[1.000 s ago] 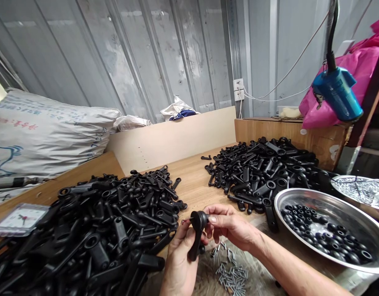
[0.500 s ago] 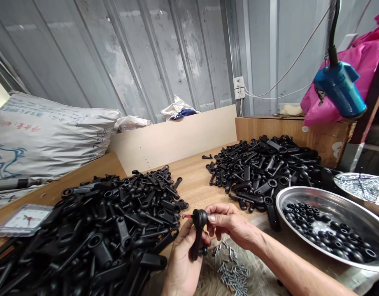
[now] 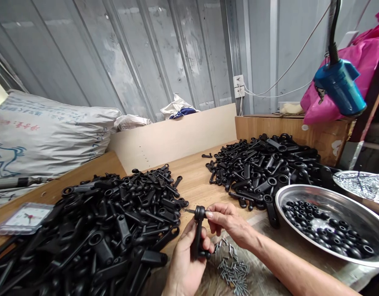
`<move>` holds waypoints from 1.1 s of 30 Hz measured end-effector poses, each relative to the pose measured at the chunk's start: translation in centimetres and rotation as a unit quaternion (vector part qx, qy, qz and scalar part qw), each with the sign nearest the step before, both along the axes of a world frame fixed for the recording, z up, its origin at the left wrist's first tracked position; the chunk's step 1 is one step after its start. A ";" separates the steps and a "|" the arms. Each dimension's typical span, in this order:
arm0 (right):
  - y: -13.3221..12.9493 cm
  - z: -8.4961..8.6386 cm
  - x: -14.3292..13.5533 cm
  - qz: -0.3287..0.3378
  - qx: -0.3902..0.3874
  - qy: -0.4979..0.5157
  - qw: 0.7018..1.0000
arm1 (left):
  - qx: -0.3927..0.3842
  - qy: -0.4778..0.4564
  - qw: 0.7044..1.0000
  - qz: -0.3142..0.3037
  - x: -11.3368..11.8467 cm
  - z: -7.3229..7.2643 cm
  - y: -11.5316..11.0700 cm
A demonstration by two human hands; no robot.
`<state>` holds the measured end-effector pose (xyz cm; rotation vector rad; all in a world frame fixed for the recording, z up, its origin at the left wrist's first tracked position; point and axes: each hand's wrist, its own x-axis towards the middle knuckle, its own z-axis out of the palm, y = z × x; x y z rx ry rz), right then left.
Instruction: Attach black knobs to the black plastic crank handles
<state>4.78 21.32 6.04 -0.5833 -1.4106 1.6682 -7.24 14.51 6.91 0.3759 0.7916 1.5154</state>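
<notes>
My left hand [image 3: 187,258] is closed around a black crank handle [image 3: 198,235], held upright with its round hub on top and its small knob at the bottom. At the hub, my right hand [image 3: 225,221] pinches a thin tool [image 3: 189,211] between thumb and fingers. The tool passes through the hub, and its narrow tip sticks out on the left side; most of it is hidden. Just below my hands lies a small heap of metal pins [image 3: 234,269].
Large piles of black crank handles lie on the left [image 3: 115,222] and at the back right [image 3: 257,164]. A steel bowl [image 3: 280,201] of black knobs stands at right, beside a dish of metal pins [image 3: 360,181]. A blue power screwdriver [image 3: 342,88] hangs above; a clock [image 3: 29,218] lies left.
The crank handle has turned slightly, so its hub shows more edge-on. The tool's tip looked red before and now appears dark and thin. Both hands keep their hold.
</notes>
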 end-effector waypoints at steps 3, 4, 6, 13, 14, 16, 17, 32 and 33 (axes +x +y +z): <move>0.0 -0.2 0.0 -0.025 0.034 -0.033 0.999 | -0.001 0.001 1.000 -0.008 0.2 -0.1 -0.2; 0.1 -0.2 -0.1 -0.022 0.030 -0.033 0.999 | 0.001 0.002 1.000 -0.012 0.3 0.0 -0.3; 0.2 -0.3 -0.1 -0.003 0.011 -0.029 1.000 | 0.006 0.004 1.000 -0.018 0.5 0.1 -0.4; 0.3 -0.4 0.0 0.057 -0.028 0.036 0.997 | 0.061 0.081 0.995 -0.004 1.1 0.5 -0.6; 0.3 -0.3 0.1 0.067 -0.030 0.051 0.996 | 0.066 0.084 0.994 0.000 1.2 0.5 -0.6; 0.3 -0.2 0.1 0.087 -0.037 0.073 0.993 | 0.073 0.080 0.994 0.005 1.4 0.4 -0.7; 0.4 -0.1 0.1 0.100 -0.046 0.085 0.990 | 0.077 0.079 0.994 0.008 1.5 0.4 -0.8; 0.5 -1.1 -0.4 0.075 -0.102 0.022 0.992 | 0.060 0.041 0.997 0.018 1.4 -0.4 -0.7; 0.4 -0.9 -0.4 0.079 -0.109 0.034 0.990 | 0.052 0.029 0.998 0.023 1.4 -0.3 -0.7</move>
